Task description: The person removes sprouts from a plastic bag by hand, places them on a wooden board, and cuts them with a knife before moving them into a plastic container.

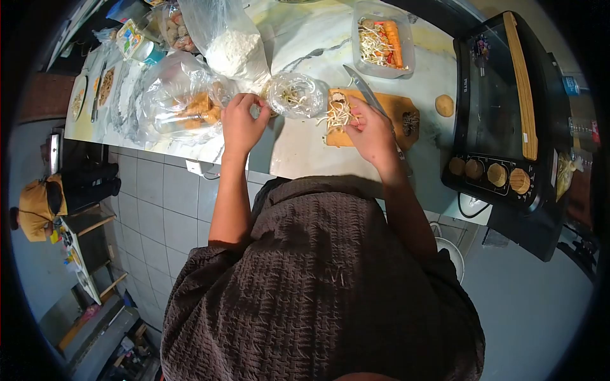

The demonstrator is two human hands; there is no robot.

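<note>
My right hand is closed on bean sprouts, which lie in a loose heap on the wooden cutting board. A knife rests across the board, its blade pointing away and part of it behind my hand. My left hand has its fingers curled together between a plastic bag of fried tofu and a clear plastic bag with sprouts. Whatever those left fingers hold is hidden. A small dark clump sits on the board's right side.
Behind the board stands a plastic container with sprouts and carrots. A potato lies near the black toaster oven. A bag of white powder is at the back left. Plates lie far left. Another person is across the room.
</note>
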